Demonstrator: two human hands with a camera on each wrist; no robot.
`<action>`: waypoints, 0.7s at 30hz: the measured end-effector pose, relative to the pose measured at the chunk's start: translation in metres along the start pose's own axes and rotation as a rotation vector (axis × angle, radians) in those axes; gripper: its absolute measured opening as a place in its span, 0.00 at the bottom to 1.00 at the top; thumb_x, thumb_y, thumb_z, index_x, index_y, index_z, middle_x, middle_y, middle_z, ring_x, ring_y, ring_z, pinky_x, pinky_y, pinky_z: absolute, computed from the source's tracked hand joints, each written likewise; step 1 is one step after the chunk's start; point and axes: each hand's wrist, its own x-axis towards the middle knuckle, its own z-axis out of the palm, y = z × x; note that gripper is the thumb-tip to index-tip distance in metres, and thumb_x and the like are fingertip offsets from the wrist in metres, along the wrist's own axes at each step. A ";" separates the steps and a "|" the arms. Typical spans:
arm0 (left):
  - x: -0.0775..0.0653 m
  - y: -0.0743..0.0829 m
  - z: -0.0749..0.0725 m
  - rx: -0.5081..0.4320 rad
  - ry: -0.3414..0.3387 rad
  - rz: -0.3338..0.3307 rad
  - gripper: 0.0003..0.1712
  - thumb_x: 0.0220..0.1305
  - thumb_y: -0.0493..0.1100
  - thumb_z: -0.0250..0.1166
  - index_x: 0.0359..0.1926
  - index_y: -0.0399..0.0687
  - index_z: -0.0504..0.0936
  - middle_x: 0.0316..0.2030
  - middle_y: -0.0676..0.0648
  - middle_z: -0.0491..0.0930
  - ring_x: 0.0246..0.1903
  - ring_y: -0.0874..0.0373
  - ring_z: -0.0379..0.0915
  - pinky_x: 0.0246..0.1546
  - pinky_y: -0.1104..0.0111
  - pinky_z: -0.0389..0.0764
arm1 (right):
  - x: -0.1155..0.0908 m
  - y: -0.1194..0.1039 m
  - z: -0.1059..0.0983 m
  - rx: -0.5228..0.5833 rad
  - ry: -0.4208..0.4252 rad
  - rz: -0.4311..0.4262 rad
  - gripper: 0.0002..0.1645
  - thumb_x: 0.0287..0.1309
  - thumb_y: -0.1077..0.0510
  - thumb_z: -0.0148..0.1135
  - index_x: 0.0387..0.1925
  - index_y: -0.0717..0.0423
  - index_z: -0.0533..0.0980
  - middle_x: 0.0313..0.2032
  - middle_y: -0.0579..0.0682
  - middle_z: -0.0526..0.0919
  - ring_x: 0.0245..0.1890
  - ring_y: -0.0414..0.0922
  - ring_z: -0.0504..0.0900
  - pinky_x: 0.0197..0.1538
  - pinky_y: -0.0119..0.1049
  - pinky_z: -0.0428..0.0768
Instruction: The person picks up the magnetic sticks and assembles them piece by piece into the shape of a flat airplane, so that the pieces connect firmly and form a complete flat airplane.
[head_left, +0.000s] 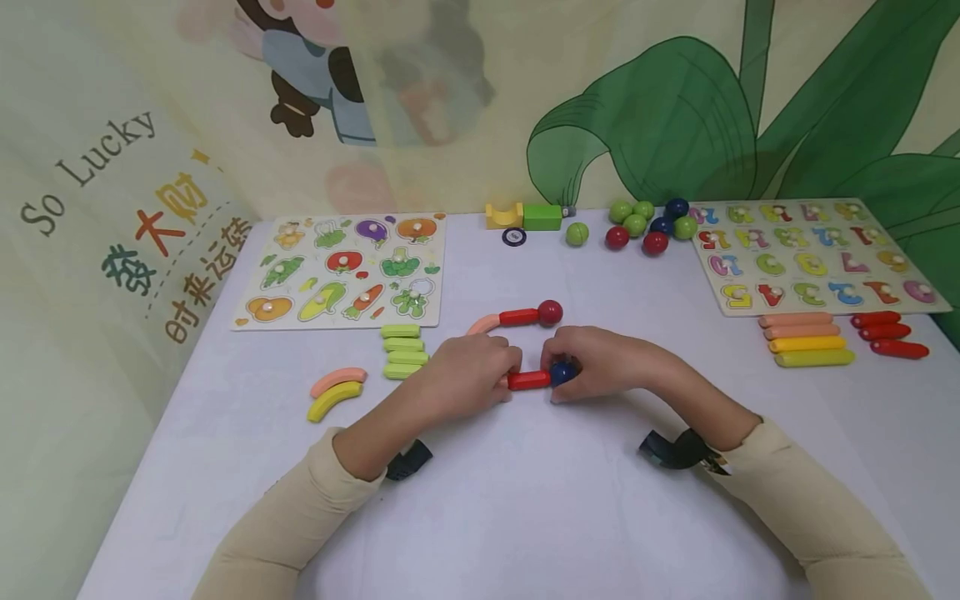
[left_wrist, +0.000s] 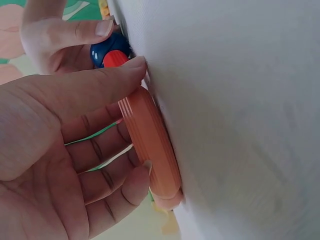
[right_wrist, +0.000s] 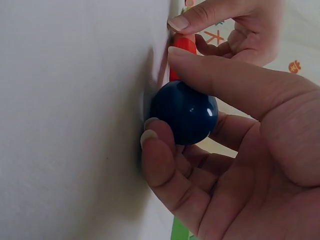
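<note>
My left hand (head_left: 468, 379) holds an orange ridged stick (left_wrist: 152, 145), thumb lying over the end where a short red stick (head_left: 529, 381) joins it. At the other end of the red stick sits a shiny blue ball (right_wrist: 185, 112). Around that ball curl the thumb and fingers of my right hand (head_left: 603, 362). The three pieces form one row low over the white table. Just behind the hands lies a similar row: a salmon curved stick (head_left: 483, 323), a red stick (head_left: 519, 317) and a dark red ball (head_left: 551, 312).
Left: a vegetable puzzle board (head_left: 300, 287), light green sticks (head_left: 405, 357), yellow (head_left: 333, 402) and salmon (head_left: 339, 380) curved sticks. Back: green block (head_left: 542, 217), yellow block (head_left: 503, 217), several balls (head_left: 634, 225). Right: number puzzle board (head_left: 821, 258), colored sticks (head_left: 806, 343), red sticks (head_left: 900, 349).
</note>
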 end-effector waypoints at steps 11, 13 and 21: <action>-0.001 0.000 -0.003 -0.017 -0.032 -0.012 0.16 0.48 0.50 0.70 0.39 0.53 0.80 0.25 0.56 0.72 0.28 0.63 0.67 0.25 0.73 0.70 | -0.004 0.002 -0.004 0.000 -0.055 -0.040 0.19 0.42 0.46 0.71 0.38 0.40 0.76 0.33 0.39 0.75 0.35 0.41 0.73 0.37 0.33 0.75; -0.001 0.000 -0.003 -0.019 -0.041 -0.011 0.16 0.48 0.51 0.70 0.38 0.53 0.80 0.25 0.56 0.72 0.28 0.63 0.67 0.25 0.73 0.70 | -0.005 0.004 -0.008 0.021 -0.070 -0.050 0.20 0.43 0.45 0.69 0.40 0.41 0.76 0.31 0.40 0.76 0.33 0.42 0.74 0.36 0.34 0.76; -0.002 0.005 -0.004 0.017 -0.061 0.003 0.19 0.48 0.51 0.70 0.42 0.52 0.81 0.27 0.55 0.73 0.29 0.62 0.67 0.26 0.73 0.71 | -0.011 0.013 -0.022 0.072 -0.050 -0.021 0.16 0.51 0.47 0.64 0.42 0.47 0.77 0.29 0.43 0.77 0.30 0.44 0.75 0.32 0.36 0.76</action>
